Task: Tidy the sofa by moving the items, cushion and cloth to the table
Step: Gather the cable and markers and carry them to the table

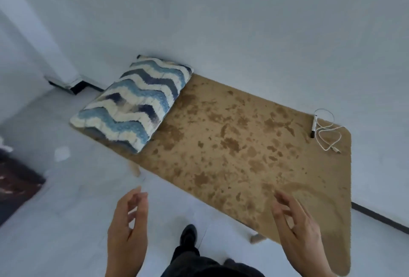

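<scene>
Surface: a tan, mottled top (232, 144) set against a pale wall, carrying three things.
Cushion: the blue-and-white zigzag cushion (132, 104) lies flat on the far left end of the surface, one corner hanging slightly past the edge. This part of the task looks done.
Small items: a marker (314, 126) and a coiled white cable (327, 137) lie touching at the far right corner, well apart from the cushion. If these came from the sofa, they count as delivered too.
Cloth: none shows on the surface, so by my reading the cloth is what remains to be carried over.
Sofa: not clearly in view. A dark shape (15, 179) at the left edge may be part of it or a rug; I cannot tell which, nor what lies on it.
Left hand: the left hand (127, 230) hovers over the floor just short of the near edge, fingers loosely spread and a little curved, holding nothing.
Right hand: the right hand (296, 230) hovers above the near part of the surface, fingers relaxed and parted, holding nothing.
Progress: well along, I judge. The cushion and small items are placed and both hands are free, but no cloth is here, and whether other items remain cannot be seen.
Floor: a small white scrap (62, 153) lies on it, left of the surface; it is too blurred to identify.
</scene>
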### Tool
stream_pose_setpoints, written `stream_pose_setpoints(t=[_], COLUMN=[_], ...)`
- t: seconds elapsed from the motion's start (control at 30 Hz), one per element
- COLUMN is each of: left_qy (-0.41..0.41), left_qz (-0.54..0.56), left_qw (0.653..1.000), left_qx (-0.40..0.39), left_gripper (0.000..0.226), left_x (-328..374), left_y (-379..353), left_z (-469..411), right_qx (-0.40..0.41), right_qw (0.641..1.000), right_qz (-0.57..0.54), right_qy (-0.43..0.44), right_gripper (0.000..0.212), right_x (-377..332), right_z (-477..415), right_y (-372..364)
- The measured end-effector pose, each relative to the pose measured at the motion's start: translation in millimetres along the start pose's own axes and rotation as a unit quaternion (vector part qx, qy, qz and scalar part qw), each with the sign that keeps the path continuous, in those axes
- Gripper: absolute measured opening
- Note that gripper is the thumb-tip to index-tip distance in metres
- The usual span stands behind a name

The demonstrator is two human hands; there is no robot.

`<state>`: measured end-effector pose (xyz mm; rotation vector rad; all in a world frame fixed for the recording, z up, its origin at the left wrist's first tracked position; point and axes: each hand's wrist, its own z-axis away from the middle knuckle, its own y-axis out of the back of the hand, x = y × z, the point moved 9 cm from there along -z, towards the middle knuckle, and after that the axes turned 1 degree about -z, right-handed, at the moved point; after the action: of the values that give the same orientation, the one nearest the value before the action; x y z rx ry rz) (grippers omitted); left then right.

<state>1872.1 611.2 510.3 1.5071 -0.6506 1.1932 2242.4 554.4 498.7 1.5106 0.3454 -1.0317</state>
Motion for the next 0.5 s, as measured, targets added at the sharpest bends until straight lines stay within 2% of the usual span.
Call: stream_pose_setpoints(t=[0.1, 0.27, 0.4, 0.5], left_qy=[0.014, 0.069, 0.128, 0.163], left_qz=[-0.037, -0.064, -0.079, -0.072], left_qw=[0.997, 0.981, 0.95, 0.912], left_qx=[0.066, 0.171, 0.273, 0.369], left_gripper=[0.027, 0.029, 0.031, 0.028], left_x=[-11.0, -52.0, -84.9, -105.0], left_y=[42.7, 116.0, 197.3, 254.8], left_z=[48.7, 153.7, 243.4, 308.9], right_qx=[-0.091, -0.219, -0.33, -0.39], right_qw=[0.993, 0.967, 0.917, 0.878], right_qz=[0.02, 0.009, 0.011, -0.001], right_qy=[0.067, 0.132, 0.222, 0.279], right_gripper=[0.042, 0.057, 0.057, 0.053], right_x=[-9.8, -26.1, -66.3, -112.7], right_z=[1.0, 36.4, 98.2, 152.4], right_y=[-24.8, -91.7, -160.6, -205.5])
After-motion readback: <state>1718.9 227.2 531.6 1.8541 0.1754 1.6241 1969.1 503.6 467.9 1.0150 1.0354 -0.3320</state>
